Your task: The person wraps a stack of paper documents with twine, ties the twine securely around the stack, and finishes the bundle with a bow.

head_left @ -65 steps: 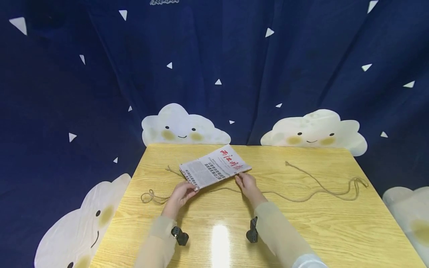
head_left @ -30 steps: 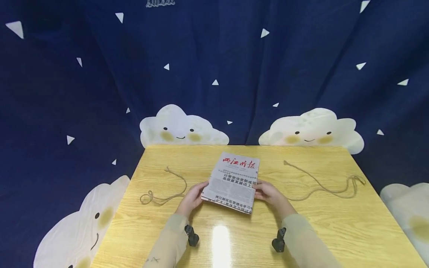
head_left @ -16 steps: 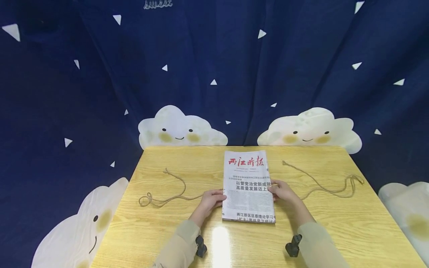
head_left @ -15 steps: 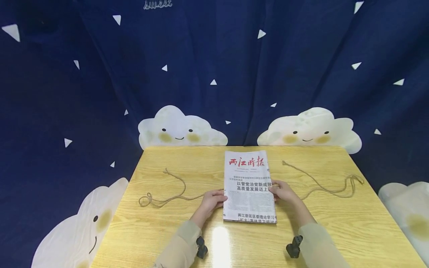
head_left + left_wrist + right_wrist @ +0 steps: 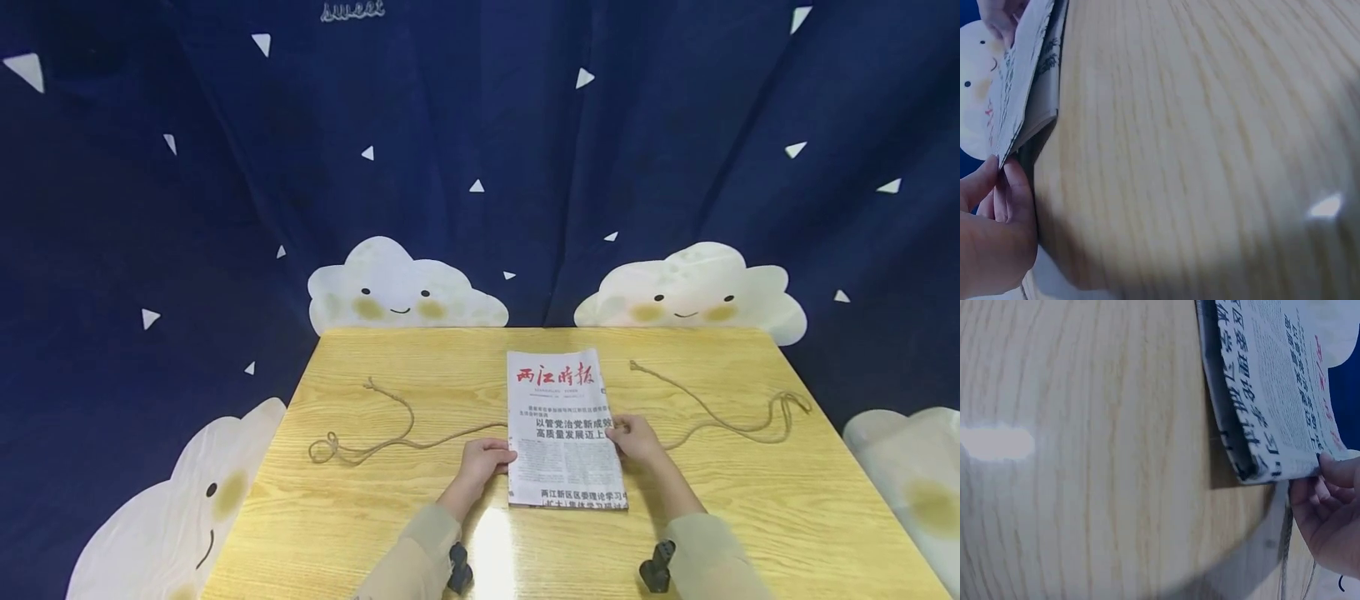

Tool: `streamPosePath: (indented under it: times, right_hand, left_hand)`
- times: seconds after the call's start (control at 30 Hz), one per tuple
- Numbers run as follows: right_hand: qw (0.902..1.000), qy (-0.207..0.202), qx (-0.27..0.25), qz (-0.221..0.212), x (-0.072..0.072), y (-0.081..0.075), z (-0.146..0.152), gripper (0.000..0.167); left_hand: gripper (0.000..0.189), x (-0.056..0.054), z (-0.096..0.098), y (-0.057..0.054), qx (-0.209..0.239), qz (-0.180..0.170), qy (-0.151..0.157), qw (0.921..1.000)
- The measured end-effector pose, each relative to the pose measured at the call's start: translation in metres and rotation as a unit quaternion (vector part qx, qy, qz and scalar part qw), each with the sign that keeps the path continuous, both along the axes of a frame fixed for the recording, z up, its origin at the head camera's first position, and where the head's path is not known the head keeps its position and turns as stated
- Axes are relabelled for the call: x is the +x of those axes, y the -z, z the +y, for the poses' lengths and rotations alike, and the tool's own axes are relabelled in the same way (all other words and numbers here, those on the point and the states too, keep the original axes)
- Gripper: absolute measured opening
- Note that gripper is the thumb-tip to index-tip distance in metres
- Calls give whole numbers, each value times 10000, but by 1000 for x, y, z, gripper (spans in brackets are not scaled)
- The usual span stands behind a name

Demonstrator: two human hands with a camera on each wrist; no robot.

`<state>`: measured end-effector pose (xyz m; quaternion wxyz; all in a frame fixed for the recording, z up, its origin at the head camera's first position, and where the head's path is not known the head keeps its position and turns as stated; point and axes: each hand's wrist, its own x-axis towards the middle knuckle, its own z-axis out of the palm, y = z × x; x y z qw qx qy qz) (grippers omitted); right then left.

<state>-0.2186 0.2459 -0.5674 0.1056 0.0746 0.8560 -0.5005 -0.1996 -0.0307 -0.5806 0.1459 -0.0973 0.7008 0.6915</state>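
A folded newspaper (image 5: pixel 566 467) with a red title lies between both hands in the head view, its title end pointing away from me. My left hand (image 5: pixel 482 467) pinches its left edge; the left wrist view shows thumb and fingers meeting at the corner of the folded sheets (image 5: pixel 1025 94). On the opposite side my right hand (image 5: pixel 637 440) grips the right edge, thumb on top and fingers beneath, as the right wrist view shows. A thin brown rope (image 5: pixel 431 443) runs across under the newspaper, its middle hidden, and comes out again on the right.
The wooden table (image 5: pixel 360 533) carries the rope's looped left end and its bent right end. Behind it hangs a dark blue curtain (image 5: pixel 420 108) with white triangles and smiling clouds. A bright light reflection shows near the table's front.
Both hands have turned the newspaper from a slant to nearly straight and carried it to the right. Over the last half second it has come slightly nearer to me.
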Motion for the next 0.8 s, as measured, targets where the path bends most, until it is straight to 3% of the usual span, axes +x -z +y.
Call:
streamPosePath:
  times: [0.4,0.67,0.8]
  right_hand:
    - [9916,364,1179,385,3,3,-10,27]
    - [9918,457,1092,482,6,1,-14,30]
    - [9880,620,1264,630,8,6,-15,32]
  left_hand:
    - [19,-3,4,5,-549,233,-40,9982]
    - [19,-5,4,2,-652,317,-203,9972]
    - [15,-5,4,0,-1265,590,-80,9902]
